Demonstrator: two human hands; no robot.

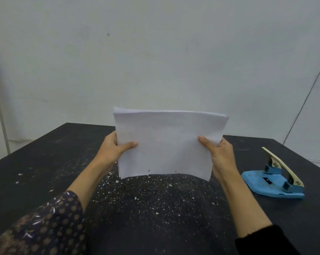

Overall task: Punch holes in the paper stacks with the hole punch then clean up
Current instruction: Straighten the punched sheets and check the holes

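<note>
The left hand (113, 148) and the right hand (220, 155) each close their grip on one side edge of the paper stack (166, 144), thumbs in front. The stack stands upright between them, above the black surface (45, 162), with two small holes near its bottom edge. The blue hole punch (273, 181) lies apart at the right.

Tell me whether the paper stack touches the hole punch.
Apart. The head view shows the paper stack held up in both hands, with bare table between it and the hole punch.
</note>
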